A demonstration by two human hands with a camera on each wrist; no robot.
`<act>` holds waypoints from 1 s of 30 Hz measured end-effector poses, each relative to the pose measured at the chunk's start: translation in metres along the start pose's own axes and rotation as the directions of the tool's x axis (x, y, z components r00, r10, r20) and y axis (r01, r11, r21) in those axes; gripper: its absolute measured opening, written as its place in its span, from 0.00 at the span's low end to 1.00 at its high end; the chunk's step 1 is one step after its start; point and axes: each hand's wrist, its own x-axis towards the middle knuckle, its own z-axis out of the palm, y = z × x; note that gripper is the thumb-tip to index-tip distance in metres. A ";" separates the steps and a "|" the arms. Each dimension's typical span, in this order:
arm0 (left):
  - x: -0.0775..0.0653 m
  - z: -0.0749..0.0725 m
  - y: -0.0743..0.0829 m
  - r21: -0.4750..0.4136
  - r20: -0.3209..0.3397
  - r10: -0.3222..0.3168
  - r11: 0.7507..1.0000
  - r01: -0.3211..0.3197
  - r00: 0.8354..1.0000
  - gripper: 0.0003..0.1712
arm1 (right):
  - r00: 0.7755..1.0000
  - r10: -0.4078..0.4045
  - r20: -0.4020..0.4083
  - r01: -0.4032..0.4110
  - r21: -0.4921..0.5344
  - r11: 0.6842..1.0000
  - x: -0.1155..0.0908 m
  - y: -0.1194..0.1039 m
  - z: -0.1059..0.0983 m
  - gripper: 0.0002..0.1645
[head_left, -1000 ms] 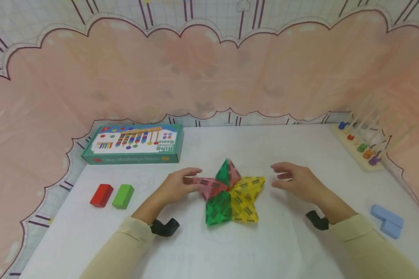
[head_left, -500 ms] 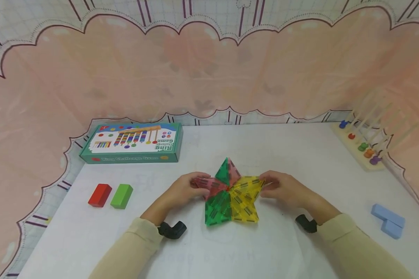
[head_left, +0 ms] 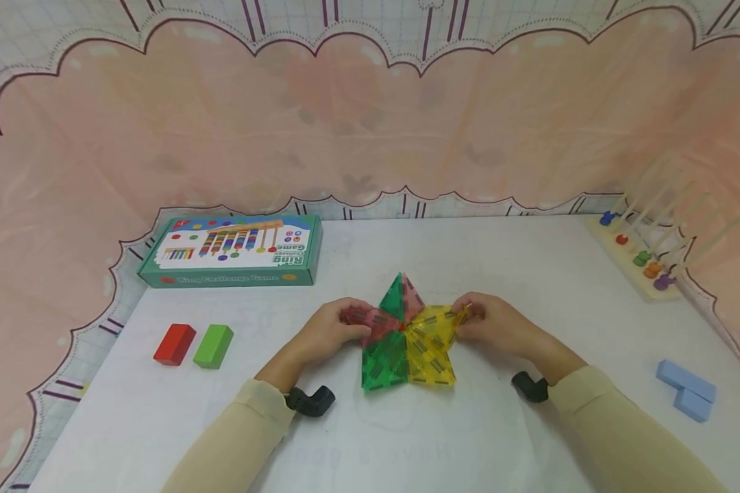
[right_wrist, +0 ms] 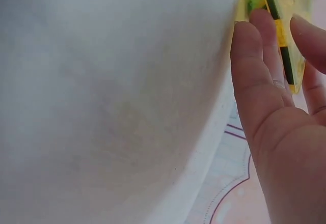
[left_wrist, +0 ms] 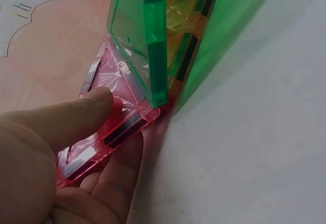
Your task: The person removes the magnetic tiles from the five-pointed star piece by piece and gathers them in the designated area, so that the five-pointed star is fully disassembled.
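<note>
A star of translucent magnetic tiles in red, green and yellow is between my two hands at the middle of the table. My left hand pinches its red point; in the left wrist view the thumb lies on top of the red tile and fingers are beneath. With my right hand I hold the tip of the yellow point. Thumb and fingers stand on either side of the yellow tile in the right wrist view. Fingers partly cover both held points.
A red block and a green block lie at left, in front of a Ring Challenge Game box. Blue blocks rest at right. A wooden peg board with small coloured figures stands at the far right.
My left hand has moved right onto the red point, and the right hand has come left to grip the yellow one. The star has shifted slightly upward in the head view.
</note>
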 end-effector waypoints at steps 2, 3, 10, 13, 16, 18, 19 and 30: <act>0.003 -0.001 0.001 -0.003 -0.014 -0.004 1.000 0.004 1.000 0.19 | 1.000 0.004 0.005 -0.004 0.011 1.000 0.002 0.000 0.000 0.17; 0.004 -0.001 0.000 -0.005 -0.016 -0.006 1.000 0.006 1.000 0.19 | 1.000 0.006 0.010 -0.007 0.025 1.000 0.004 0.000 0.000 0.17; 0.006 -0.002 0.000 -0.030 -0.004 -0.015 0.999 0.014 1.000 0.20 | 0.999 0.000 0.033 -0.002 0.059 0.998 0.006 0.001 0.000 0.17; 0.006 -0.002 0.001 -0.036 -0.001 -0.015 0.999 0.015 1.000 0.19 | 0.999 -0.008 0.041 0.006 0.037 0.999 0.006 0.002 -0.002 0.15; 0.006 -0.002 0.002 -0.037 0.002 -0.016 0.999 0.016 1.000 0.19 | 0.999 -0.013 0.048 0.013 -0.001 1.000 0.005 0.003 -0.003 0.14; 0.006 -0.002 0.002 -0.037 0.003 -0.019 0.999 0.019 1.000 0.19 | 0.999 -0.016 0.050 0.018 -0.023 1.000 0.004 0.003 -0.004 0.14; 0.006 -0.003 0.002 -0.038 0.004 -0.020 0.999 0.020 1.000 0.19 | 0.999 -0.018 0.050 0.020 -0.031 0.999 0.004 0.003 -0.005 0.14; 0.006 -0.003 0.002 -0.052 0.012 -0.035 0.998 0.036 0.999 0.20 | 0.999 0.022 0.045 -0.020 -0.047 0.999 -0.005 0.014 -0.017 0.18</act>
